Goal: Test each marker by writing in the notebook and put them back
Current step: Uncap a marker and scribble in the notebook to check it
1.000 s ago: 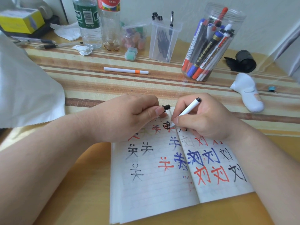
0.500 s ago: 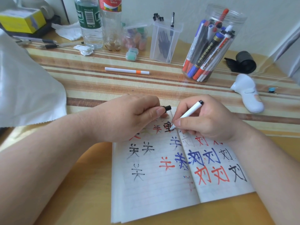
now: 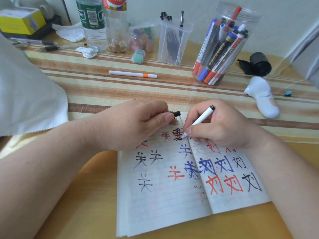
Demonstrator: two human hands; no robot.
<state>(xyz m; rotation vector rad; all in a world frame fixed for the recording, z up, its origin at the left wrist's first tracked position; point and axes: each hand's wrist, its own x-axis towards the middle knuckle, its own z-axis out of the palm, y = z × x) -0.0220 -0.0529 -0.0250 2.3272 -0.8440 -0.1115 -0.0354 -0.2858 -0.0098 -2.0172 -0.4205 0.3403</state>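
Near 12 o'clock on the notebook (image 3: 164, 204), right hand (image 3: 219, 126) pinches a white marker (image 3: 201, 119), tip on the page; at its 9 o'clock, left hand (image 3: 131, 125) grips a black cap (image 3: 177, 113).

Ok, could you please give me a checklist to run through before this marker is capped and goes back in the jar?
1. Marker gripped by the right hand: ok.
2. Tip on the notebook, with a black character beside it: ok.
3. Cap pinched in the left hand, ready to refit: ok.
4. Jar upright, with markers poking out of its top: ok.
5. Test character finished: cannot tell.
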